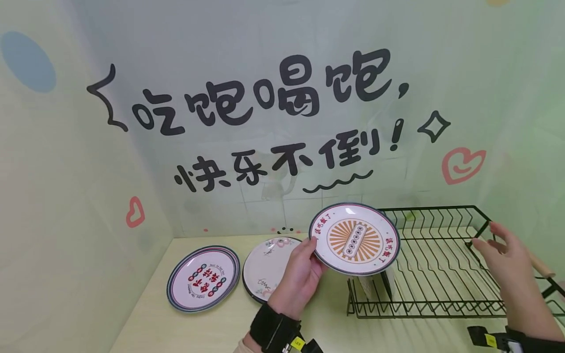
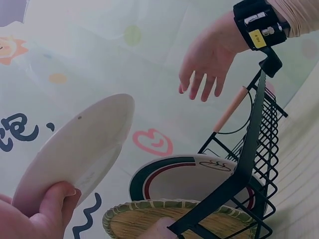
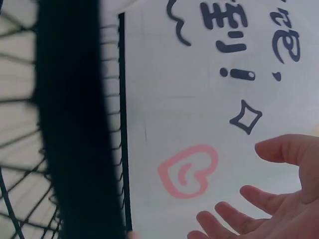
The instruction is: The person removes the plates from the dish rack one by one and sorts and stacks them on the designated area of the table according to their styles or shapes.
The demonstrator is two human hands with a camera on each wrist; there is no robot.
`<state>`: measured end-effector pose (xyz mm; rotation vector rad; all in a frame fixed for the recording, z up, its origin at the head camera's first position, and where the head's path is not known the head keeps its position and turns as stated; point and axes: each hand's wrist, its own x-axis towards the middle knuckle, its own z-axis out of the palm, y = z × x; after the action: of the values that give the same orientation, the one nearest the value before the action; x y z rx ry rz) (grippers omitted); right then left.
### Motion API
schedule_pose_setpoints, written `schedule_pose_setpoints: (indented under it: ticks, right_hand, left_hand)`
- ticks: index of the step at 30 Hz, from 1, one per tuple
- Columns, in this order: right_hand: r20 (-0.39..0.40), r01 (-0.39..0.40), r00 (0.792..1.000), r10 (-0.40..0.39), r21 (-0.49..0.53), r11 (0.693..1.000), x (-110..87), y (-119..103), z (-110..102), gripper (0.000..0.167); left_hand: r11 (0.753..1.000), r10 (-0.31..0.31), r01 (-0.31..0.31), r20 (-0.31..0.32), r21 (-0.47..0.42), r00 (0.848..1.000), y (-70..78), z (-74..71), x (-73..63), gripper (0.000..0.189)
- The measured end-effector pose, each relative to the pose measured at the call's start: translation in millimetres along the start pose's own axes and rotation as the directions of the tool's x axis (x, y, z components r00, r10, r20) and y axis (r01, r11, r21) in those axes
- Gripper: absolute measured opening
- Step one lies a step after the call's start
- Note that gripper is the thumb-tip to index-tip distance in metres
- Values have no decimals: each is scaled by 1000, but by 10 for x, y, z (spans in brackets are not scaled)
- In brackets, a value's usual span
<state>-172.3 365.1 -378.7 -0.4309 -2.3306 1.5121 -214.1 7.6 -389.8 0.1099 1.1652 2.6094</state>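
Observation:
My left hand point(image 1: 302, 274) grips a round plate point(image 1: 355, 239) by its left edge, holding it up with the orange sunburst print facing me. The left wrist view shows this plate's white underside point(image 2: 84, 144), with fingers pressed on it near the rim. The plate overlaps the left end of the black wire dish rack point(image 1: 441, 314) in the head view. Over the rack's right end my right hand point(image 1: 507, 260) hovers, its fingers spread and relaxed, with nothing in them. In the right wrist view that hand point(image 3: 279, 194) has thumb and fingers apart.
Left on the table point(image 1: 150, 314) lie a plate with red lettering point(image 1: 203, 279) and a white plate with pale flowers point(image 1: 260, 269). A green-and-red-rimmed plate point(image 2: 169, 184) and a woven round tray point(image 2: 199, 219) stand in the rack's left end. The rack has a wooden handle point(image 1: 540, 264).

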Motion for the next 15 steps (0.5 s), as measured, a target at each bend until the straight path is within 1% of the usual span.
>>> schedule_pose_setpoints:
  ticks: [1, 2, 5, 7, 9, 10, 11, 12, 13, 14, 15]
  right_hand:
    - [-20, 4, 1000, -7, -138, 990, 17, 18, -15, 67]
    - [-39, 7, 999, -17, -238, 971, 39, 43, -28, 67]
    - [-77, 14, 996, -53, -433, 901, 148, 183, -88, 68]
    - [-87, -18, 996, -30, -502, 865, 234, 312, -138, 71]
    - [-95, -76, 995, 27, -566, 821, 312, 445, -199, 74]
    - [-109, -96, 993, 39, -588, 803, 358, 532, -232, 75]
    - [-115, -112, 992, 51, -620, 777, 378, 599, -266, 75]
    - [-119, -120, 991, 55, -651, 750, 392, 652, -303, 73]
    - [-121, -119, 991, 51, -673, 730, 395, 703, -338, 70]
    - [-124, -122, 991, 51, -678, 725, 396, 738, -367, 66]
    - [-135, -122, 990, 41, -671, 732, 380, 760, -390, 62]
  left_hand:
    - [1000, 5, -5, 3, 6, 1000, -3, -5, 2, 49]
    - [1000, 9, -9, 7, 11, 1000, -5, -8, 4, 49]
    - [1000, 14, -14, -7, 13, 1000, -11, -20, 6, 49]
    - [1000, 19, -19, -11, 20, 1000, -16, -33, 5, 49]
    - [1000, 16, -15, -24, 19, 1000, -17, -47, -6, 48]
    - [1000, 13, -13, -28, 23, 1000, -19, -56, -12, 48]
    - [1000, 11, -10, -31, 26, 999, -20, -65, -19, 48]
    - [1000, 9, -8, -30, 27, 1000, -21, -74, -26, 48]
    - [1000, 7, -6, -32, 30, 999, -24, -82, -33, 48]
    - [999, 5, -4, -33, 32, 999, -24, -90, -38, 48]
    - [999, 5, -4, -33, 32, 999, -24, -96, -41, 48]
